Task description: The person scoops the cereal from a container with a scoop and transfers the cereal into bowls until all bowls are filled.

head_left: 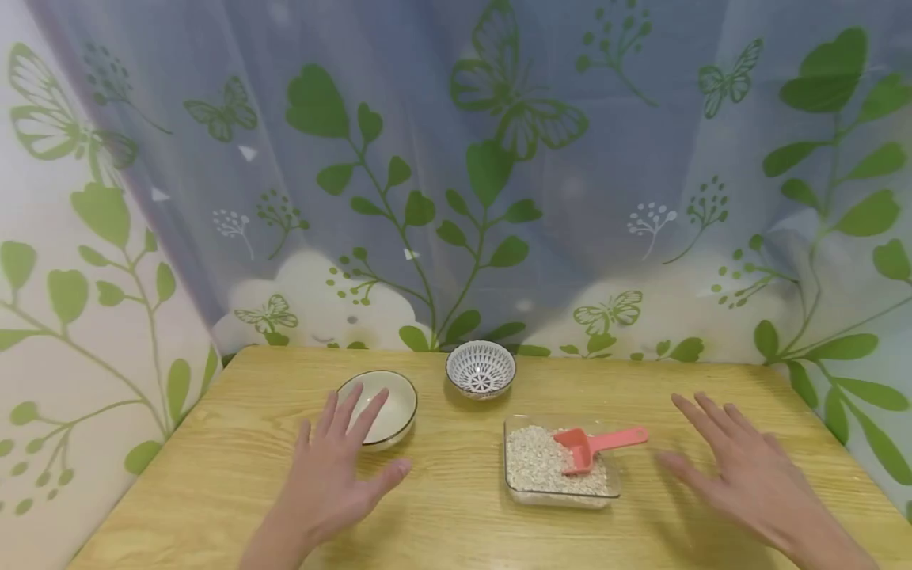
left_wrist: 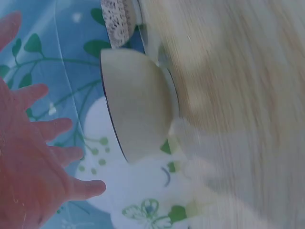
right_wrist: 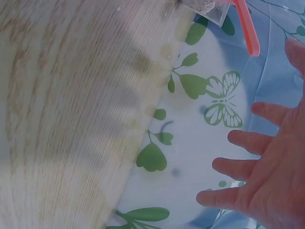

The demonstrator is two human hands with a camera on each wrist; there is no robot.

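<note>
My left hand [head_left: 330,469] hovers with spread fingers in front of a cream bowl with a dark rim [head_left: 396,410], partly covering it in the head view. The left wrist view shows this cream bowl [left_wrist: 136,102] upright on the table, apart from the fingers. On the right, my other hand [head_left: 744,467] is held above the table, fingers spread and holding nothing. Nearest to it is a pink scoop [head_left: 618,439], its head resting in the oats [head_left: 537,463] inside a clear rectangular container [head_left: 563,499]. The scoop's handle juts over the container's right side.
A small black-and-white patterned bowl [head_left: 480,370] stands near the table's back edge, between the cream bowl and the container. The wooden table [head_left: 442,507] ends at a blue and white curtain [head_left: 399,158] printed with green leaves and butterflies.
</note>
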